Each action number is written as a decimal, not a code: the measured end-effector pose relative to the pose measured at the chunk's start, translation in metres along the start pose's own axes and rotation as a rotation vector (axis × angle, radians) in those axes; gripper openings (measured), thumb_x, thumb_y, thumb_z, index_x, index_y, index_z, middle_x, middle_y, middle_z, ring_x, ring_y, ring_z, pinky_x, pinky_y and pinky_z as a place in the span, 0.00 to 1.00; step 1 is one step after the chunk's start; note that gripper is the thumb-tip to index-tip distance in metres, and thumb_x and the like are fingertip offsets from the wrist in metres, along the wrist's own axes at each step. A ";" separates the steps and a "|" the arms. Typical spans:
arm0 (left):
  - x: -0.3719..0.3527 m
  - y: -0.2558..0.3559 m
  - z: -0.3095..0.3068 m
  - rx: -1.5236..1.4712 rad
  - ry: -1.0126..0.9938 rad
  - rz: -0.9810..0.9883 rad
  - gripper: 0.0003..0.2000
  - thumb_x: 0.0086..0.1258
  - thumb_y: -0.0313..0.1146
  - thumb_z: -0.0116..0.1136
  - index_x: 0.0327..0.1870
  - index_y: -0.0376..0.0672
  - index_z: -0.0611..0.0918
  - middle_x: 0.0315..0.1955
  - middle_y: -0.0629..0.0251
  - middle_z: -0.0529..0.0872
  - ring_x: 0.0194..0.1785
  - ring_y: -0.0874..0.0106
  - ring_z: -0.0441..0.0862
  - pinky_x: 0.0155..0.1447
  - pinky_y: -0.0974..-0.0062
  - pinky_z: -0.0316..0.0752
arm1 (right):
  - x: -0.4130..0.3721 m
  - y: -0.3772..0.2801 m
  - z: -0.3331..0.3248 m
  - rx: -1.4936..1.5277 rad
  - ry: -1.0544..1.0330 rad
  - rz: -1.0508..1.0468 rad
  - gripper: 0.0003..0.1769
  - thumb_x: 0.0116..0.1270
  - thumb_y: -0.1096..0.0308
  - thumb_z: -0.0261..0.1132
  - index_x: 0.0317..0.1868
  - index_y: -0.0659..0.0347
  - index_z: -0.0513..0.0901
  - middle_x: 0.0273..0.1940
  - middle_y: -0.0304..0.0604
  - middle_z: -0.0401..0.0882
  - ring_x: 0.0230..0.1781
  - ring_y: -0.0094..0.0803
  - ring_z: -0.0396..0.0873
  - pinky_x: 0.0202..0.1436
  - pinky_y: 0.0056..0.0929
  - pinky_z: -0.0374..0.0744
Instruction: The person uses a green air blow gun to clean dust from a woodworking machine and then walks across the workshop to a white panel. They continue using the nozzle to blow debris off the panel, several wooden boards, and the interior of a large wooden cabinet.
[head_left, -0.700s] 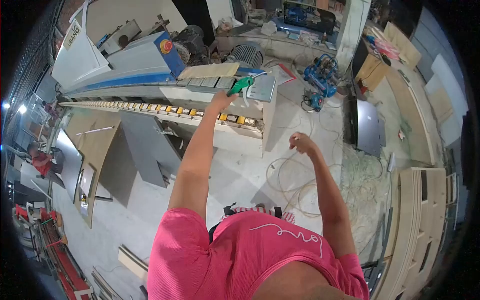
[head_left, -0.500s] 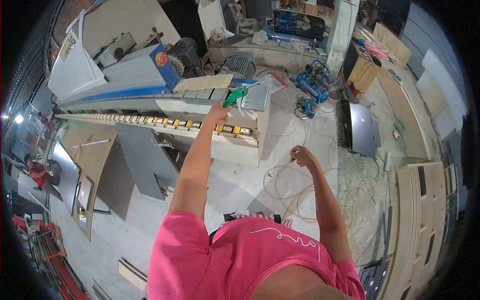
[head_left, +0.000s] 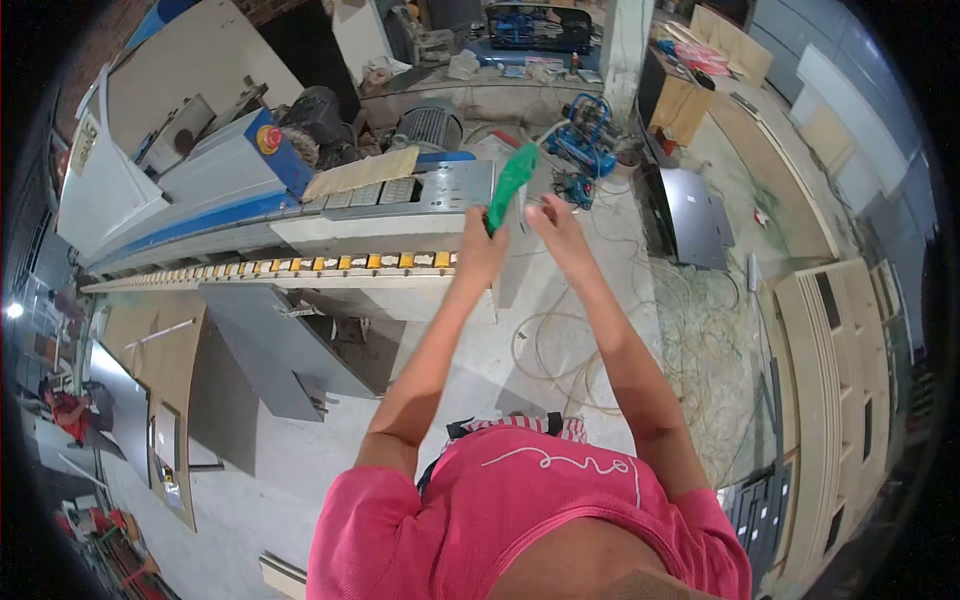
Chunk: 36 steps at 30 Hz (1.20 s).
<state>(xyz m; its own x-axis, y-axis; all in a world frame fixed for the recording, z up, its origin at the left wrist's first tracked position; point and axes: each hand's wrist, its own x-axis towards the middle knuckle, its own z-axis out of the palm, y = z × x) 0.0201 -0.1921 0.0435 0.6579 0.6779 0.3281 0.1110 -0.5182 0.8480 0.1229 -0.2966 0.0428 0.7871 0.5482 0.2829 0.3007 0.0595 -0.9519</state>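
Note:
My left hand [head_left: 484, 250] is wrapped round the lower end of a long green object [head_left: 513, 185], which leans up and to the right; its exact kind cannot be made out. A thin pale piece [head_left: 523, 195] shows along its right side. Just to the right is my right hand [head_left: 556, 228], its fingers bent and a little apart, with nothing visible in them. Both hands are in front of the end of a long machine, by its grey metal plate [head_left: 460, 188]. Along the machine's lower edge runs a row of yellow and dark pads [head_left: 375, 262].
A grey panel [head_left: 250, 330] leans at the machine's front. Looped hoses [head_left: 560, 350] lie on the floor. Beyond stand a blue compressor [head_left: 580, 140] and a motor [head_left: 430, 128]. Stacked boards [head_left: 835, 380] are at right. Another person [head_left: 70, 410] is at far left.
My left hand has brought the green object right, away from the machine's top, and turned it more upright. My right hand has risen from lower right to beside it. The view has shifted right.

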 end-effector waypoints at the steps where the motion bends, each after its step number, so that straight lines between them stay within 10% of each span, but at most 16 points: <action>1: -0.012 0.009 0.011 -0.077 -0.018 0.012 0.15 0.59 0.26 0.55 0.46 0.34 0.67 0.35 0.45 0.75 0.41 0.48 0.74 0.45 0.59 0.68 | -0.002 -0.001 0.003 -0.003 0.011 0.004 0.27 0.62 0.53 0.64 0.51 0.68 0.71 0.37 0.39 0.73 0.37 0.21 0.70 0.41 0.21 0.70; 7: -0.065 0.001 0.068 -0.128 0.006 0.279 0.20 0.58 0.22 0.55 0.51 0.36 0.64 0.40 0.46 0.70 0.42 0.46 0.73 0.44 0.58 0.69 | -0.024 0.008 0.002 0.258 0.076 0.277 0.29 0.60 0.55 0.64 0.53 0.68 0.68 0.33 0.39 0.71 0.34 0.25 0.69 0.37 0.23 0.70; 17: -0.114 0.011 0.132 -0.077 -0.920 -0.012 0.16 0.63 0.32 0.58 0.49 0.35 0.72 0.30 0.52 0.80 0.31 0.57 0.80 0.37 0.63 0.72 | -0.078 0.075 -0.122 0.161 0.443 0.447 0.29 0.54 0.64 0.58 0.57 0.68 0.68 0.33 0.40 0.72 0.34 0.27 0.70 0.38 0.27 0.69; 36: -0.186 0.099 0.482 0.077 -1.423 0.297 0.15 0.64 0.40 0.57 0.35 0.34 0.78 0.26 0.50 0.82 0.32 0.57 0.81 0.38 0.66 0.73 | -0.206 0.168 -0.585 0.022 1.255 0.477 0.26 0.54 0.63 0.60 0.52 0.67 0.69 0.29 0.41 0.72 0.27 0.28 0.71 0.29 0.28 0.70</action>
<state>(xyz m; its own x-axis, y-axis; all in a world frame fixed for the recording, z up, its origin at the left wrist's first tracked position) 0.2675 -0.6206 -0.1343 0.8250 -0.5131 -0.2369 -0.1489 -0.6017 0.7847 0.3268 -0.8877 -0.1065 0.7735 -0.6106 -0.1701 -0.1392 0.0983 -0.9854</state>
